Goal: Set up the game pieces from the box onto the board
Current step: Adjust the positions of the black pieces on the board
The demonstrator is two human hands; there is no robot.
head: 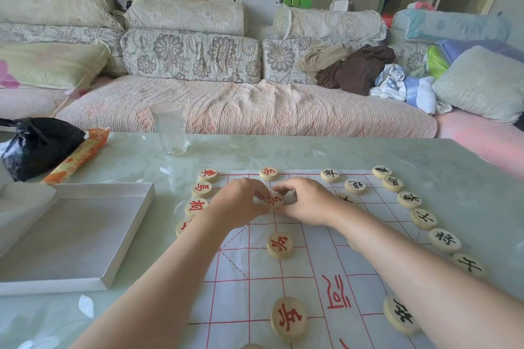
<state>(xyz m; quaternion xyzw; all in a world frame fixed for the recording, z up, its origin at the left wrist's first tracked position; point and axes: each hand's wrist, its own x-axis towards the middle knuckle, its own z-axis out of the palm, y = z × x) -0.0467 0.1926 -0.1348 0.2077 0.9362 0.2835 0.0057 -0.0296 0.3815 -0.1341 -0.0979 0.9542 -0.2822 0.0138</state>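
A white paper board [309, 261] with red grid lines lies on the table. Round wooden pieces stand on it: red-lettered ones along its left side [202, 189] and down the middle [280, 245], black-lettered ones along the right side [443, 240]. My left hand [241, 202] and my right hand [307, 201] meet over the far middle of the board. Both pinch one red-lettered piece [273, 200] between their fingertips, low on the board. The white box [79, 229] lies open to the left of the board, and no pieces show inside it.
A clear glass [169, 127] stands on the table behind the board. A black plastic bag [37, 147] and an orange packet [79, 156] lie at the far left. A sofa [241, 105] with cushions and clothes runs along the far side of the table.
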